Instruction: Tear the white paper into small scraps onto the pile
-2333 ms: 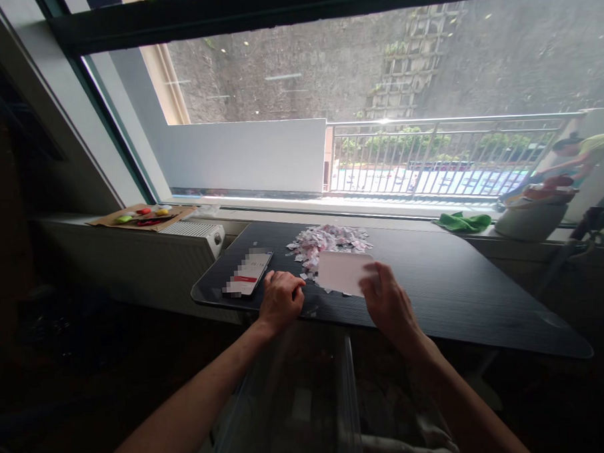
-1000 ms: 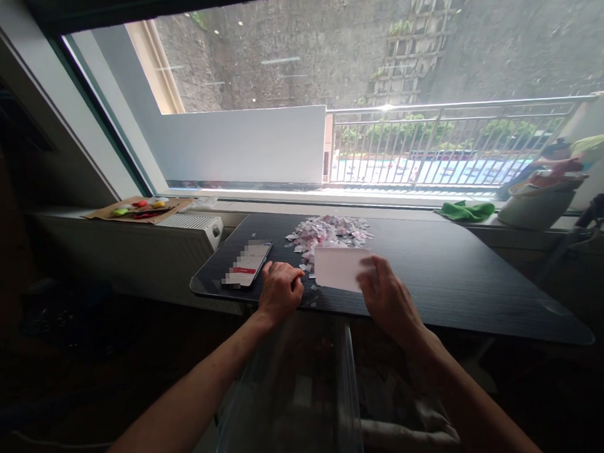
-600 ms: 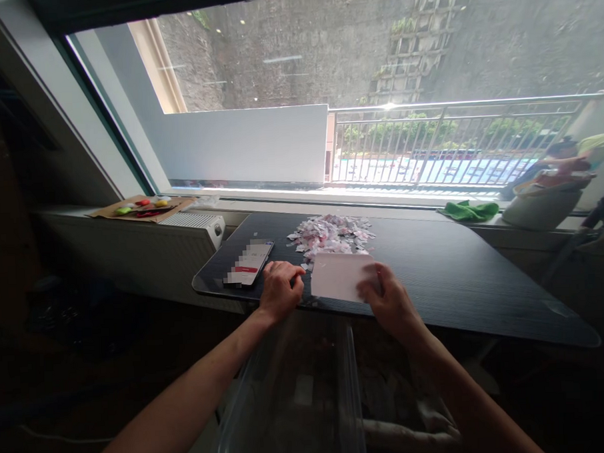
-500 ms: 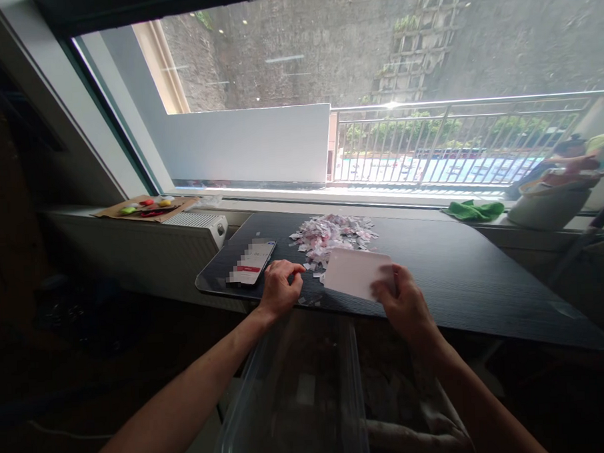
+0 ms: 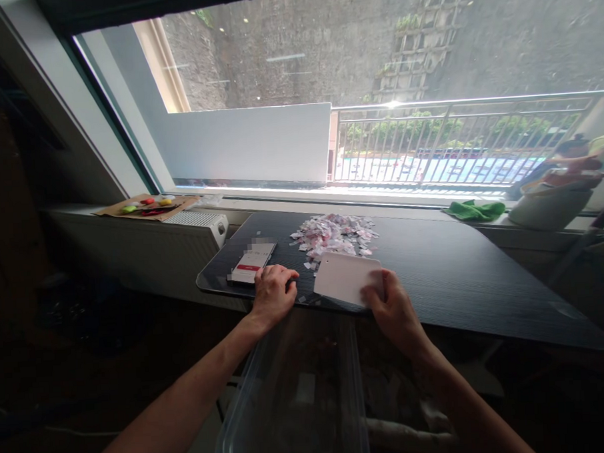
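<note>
My right hand [image 5: 393, 309] grips the near right edge of a thin white rectangular board [image 5: 344, 278] with a small hole in one corner. The board is tilted at the table's front edge, just in front of a heap of small torn paper scraps [image 5: 332, 235], and hides the nearest of them. My left hand [image 5: 273, 293] is at the front edge beside the phone [image 5: 253, 262], its fingers bent and thumb apart, with nothing visible in it. Below the edge, between my arms, stands a clear plastic bin [image 5: 362, 397].
The dark table [image 5: 459, 273] stands against a window ledge. A green cloth [image 5: 476, 210] and a pale sack-like container [image 5: 548, 202] are on the ledge at right. At left, cardboard with colourful items [image 5: 148, 206] lies above a white radiator [image 5: 202, 227].
The white board and my right hand have shifted slightly left and toward me. My left hand has moved a little left, toward the phone, and its fingers have loosened from a pinch.
</note>
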Available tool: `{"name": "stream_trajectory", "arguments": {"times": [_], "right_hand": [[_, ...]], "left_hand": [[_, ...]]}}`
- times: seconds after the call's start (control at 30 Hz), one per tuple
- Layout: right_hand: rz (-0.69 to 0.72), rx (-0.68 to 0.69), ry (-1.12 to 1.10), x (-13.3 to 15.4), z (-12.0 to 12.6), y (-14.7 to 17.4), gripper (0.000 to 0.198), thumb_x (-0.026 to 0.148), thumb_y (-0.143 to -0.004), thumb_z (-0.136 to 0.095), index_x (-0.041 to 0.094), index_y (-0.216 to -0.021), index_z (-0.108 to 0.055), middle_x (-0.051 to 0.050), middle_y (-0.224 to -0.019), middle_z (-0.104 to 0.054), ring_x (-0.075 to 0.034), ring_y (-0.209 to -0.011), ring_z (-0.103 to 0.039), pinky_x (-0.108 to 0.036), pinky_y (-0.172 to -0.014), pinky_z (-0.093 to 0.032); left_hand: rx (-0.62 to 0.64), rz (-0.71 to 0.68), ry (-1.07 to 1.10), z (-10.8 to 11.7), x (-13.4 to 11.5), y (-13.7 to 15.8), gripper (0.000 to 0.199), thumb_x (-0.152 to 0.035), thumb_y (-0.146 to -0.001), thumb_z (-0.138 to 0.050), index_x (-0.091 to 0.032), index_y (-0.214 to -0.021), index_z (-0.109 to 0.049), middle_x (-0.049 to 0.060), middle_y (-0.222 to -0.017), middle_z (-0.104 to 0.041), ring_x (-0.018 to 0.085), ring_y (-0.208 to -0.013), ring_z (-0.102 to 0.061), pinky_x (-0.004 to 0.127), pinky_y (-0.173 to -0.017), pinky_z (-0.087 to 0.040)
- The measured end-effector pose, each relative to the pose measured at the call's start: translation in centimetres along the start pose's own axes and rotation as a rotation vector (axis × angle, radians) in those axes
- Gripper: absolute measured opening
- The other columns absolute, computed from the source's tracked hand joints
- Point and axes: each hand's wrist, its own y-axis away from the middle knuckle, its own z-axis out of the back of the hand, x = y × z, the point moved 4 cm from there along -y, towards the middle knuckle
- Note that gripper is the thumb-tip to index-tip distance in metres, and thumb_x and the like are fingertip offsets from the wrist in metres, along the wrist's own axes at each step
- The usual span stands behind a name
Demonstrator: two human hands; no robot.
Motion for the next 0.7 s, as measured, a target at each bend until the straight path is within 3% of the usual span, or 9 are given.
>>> {"name": "stream_trajectory", "arguments": {"times": [0.3,0.4,0.57,0.7], "right_hand": [[0.053,0.085,-0.030,1.2,-1.1,0.0,0.029,0.030,-0.077,-0.049,0.019,-0.104,-0.051,-0.004,-0.084,-0.063,-0.019,-0.073,-0.058,-0.032,-0.067,-0.048],[0.036,0.110,-0.070,0.8,-0.4,0.1,0.028,0.030,-0.078,-0.049,0.019,-0.104,-0.051,-0.004,-0.085,-0.063,-0.019,-0.074,-0.059,-0.032,-0.067,-0.049],[-0.015,0.037,-0.061,-0.5,1.4,-0.1,0.030,0.031,-0.077,-0.051,0.019,-0.105,-0.049,-0.004,-0.086,-0.062,-0.019,-0.074,-0.059,-0.034,-0.068,-0.049],[-0.023,0.047,-0.009,-0.5,1.6,0.0,0.028,0.031,-0.076,-0.050,0.019,-0.101,-0.051,-0.004,-0.085,-0.062,-0.020,-0.074,-0.058,-0.034,-0.068,-0.048]], "left_hand": [[0.062,-0.026,0.022,0.5,-0.9,1.9,0.016,-0.021,-0.077,-0.055,-0.024,-0.090,-0.064,0.003,-0.092,-0.063,0.023,-0.097,-0.052,0.046,-0.096,-0.032],[0.083,-0.026,0.055,0.9,-1.2,2.4,0.017,-0.022,-0.076,-0.057,-0.025,-0.092,-0.064,0.003,-0.093,-0.063,0.023,-0.098,-0.052,0.046,-0.097,-0.033],[0.068,-0.028,0.079,1.2,-1.7,2.5,0.017,-0.021,-0.076,-0.057,-0.024,-0.091,-0.064,0.003,-0.092,-0.063,0.023,-0.098,-0.053,0.044,-0.097,-0.034],[0.073,-0.024,0.075,0.9,-1.7,2.2,0.016,-0.020,-0.076,-0.057,-0.023,-0.089,-0.064,0.003,-0.091,-0.064,0.023,-0.097,-0.054,0.044,-0.095,-0.035]]}}
